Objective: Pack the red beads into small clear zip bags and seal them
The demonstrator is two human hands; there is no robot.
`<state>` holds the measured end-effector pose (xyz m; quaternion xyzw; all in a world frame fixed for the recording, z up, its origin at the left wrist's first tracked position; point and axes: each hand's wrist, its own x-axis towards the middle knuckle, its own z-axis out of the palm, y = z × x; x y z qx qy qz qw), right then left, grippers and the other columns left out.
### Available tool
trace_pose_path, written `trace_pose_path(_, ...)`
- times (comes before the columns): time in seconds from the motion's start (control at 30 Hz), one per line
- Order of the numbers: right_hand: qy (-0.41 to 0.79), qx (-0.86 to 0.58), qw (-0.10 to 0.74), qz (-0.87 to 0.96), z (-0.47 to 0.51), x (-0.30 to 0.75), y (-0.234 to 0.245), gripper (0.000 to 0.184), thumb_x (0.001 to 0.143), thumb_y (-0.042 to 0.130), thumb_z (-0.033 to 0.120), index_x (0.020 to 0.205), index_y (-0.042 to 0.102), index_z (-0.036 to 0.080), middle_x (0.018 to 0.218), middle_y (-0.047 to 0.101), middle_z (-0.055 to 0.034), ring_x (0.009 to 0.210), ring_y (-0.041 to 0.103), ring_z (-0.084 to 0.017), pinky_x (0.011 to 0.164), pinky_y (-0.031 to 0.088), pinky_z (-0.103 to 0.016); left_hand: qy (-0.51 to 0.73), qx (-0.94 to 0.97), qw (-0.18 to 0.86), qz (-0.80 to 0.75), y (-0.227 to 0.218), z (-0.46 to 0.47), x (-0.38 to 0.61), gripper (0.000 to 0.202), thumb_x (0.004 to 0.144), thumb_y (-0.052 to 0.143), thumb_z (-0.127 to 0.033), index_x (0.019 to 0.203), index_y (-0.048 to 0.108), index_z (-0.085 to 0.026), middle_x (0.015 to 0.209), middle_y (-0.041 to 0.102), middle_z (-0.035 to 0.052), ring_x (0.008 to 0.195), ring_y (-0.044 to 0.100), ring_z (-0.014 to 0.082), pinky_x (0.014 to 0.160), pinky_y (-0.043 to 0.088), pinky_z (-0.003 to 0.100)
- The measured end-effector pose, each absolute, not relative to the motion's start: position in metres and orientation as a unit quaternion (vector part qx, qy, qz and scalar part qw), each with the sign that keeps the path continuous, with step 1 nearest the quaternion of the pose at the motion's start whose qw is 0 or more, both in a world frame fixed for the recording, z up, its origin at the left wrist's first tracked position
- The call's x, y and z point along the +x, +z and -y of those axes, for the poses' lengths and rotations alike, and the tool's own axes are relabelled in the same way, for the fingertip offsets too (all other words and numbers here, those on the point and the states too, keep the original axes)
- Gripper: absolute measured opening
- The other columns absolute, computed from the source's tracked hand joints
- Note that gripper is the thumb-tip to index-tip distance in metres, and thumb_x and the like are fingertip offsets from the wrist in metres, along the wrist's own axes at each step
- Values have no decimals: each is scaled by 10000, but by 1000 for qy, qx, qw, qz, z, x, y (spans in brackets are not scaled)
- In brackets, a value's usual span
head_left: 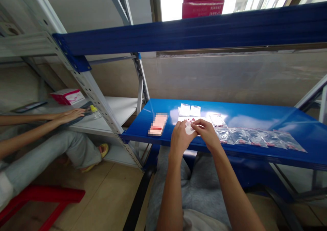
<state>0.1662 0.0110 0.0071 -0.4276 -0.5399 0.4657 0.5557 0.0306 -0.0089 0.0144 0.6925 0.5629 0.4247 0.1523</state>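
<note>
A blue steel shelf (255,117) carries everything here. Taking its middle as the clock's centre, a pink card (157,124) lies at nine o'clock, too blurred to read. Two small clear bags (184,110) sit side by side at eleven, and at about three to four o'clock runs a row of clear plastic bags (255,138), overlapping, each holding small red pieces.

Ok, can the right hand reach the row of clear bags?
Probably yes: the right hand sits just left of the clear bags, nothing between them, though it's pinching a small packet.
</note>
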Motion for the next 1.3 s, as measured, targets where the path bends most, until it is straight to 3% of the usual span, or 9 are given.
trace_pose_path(0.2, 436, -450, 530, 571, -15, 174, 3, 344, 780, 724, 549, 829, 697, 210, 848, 699, -41, 723, 648, -197, 549, 511, -281, 413, 697, 144, -568, 14, 9, 24, 374, 834, 769, -389, 1147, 692, -199, 1031, 679, 85, 937, 665, 238, 837, 511, 334)
trace_pose_path(0.33, 279, -535, 499, 622, -33, 188, -8, 211, 833, 635, 394, 859, 710, 198, 905, 746, -67, 734, 685, -213, 639, 525, -320, 375, 694, 123, -603, 14, 10, 15, 474, 831, 769, -413, 1231, 653, -186, 1105, 672, 98, 1025, 655, 261, 893, 510, 360)
trace_pose_path(0.43, 166, -581, 434, 667, -53, 192, -15, 147, 835, 608, 259, 847, 733, 183, 875, 765, -70, 741, 681, -202, 778, 514, -341, 347, 696, 103, -620, 12, 9, 8, 491, 847, 750, -419, 1266, 633, -190, 1162, 649, 103, 1096, 636, 272, 959, 498, 388)
trace_pose_path(0.53, 116, -601, 347, 710, -67, 185, -20, 153, 862, 609, 221, 873, 754, 173, 906, 770, -81, 812, 680, -209, 821, 488, -326, 345, 691, 92, -629, 11, 8, 5, 515, 834, 758, -416, 1283, 624, -200, 1219, 611, 109, 1167, 610, 281, 1015, 480, 403)
trace_pose_path(0.67, 72, -629, 248, 733, -74, 175, -24, 178, 900, 599, 217, 930, 767, 169, 986, 755, -111, 937, 669, -234, 777, 459, -297, 347, 689, 91, -630, 11, 9, 5, 509, 827, 765, -402, 1274, 631, -199, 1213, 601, 109, 1184, 603, 280, 1044, 468, 401)
trace_pose_path(0.83, 48, -646, 196, 736, -76, 173, -23, 212, 943, 548, 210, 975, 751, 159, 1025, 743, -130, 946, 660, -237, 719, 423, -290, 333, 707, 104, -615, 13, 11, 4, 494, 843, 752, -378, 1285, 627, -197, 1186, 629, 99, 1162, 617, 284, 1028, 475, 409)
trace_pose_path(1.1, 44, -630, 179, 755, -79, 175, -23, 204, 961, 536, 194, 984, 731, 140, 1030, 733, -156, 928, 653, -238, 736, 416, -297, 332, 709, 114, -612, 10, 9, 2, 486, 836, 766, -355, 1271, 638, -179, 1180, 636, 97, 1137, 628, 271, 1010, 486, 389)
trace_pose_path(1.3, 136, -579, 284, 752, -82, 183, -17, 152, 902, 593, 216, 859, 718, 140, 896, 746, -113, 831, 644, -211, 755, 436, -303, 321, 711, 123, -613, 8, 9, 3, 512, 835, 767, -360, 1301, 629, -200, 1192, 632, 93, 1144, 622, 281, 999, 488, 404)
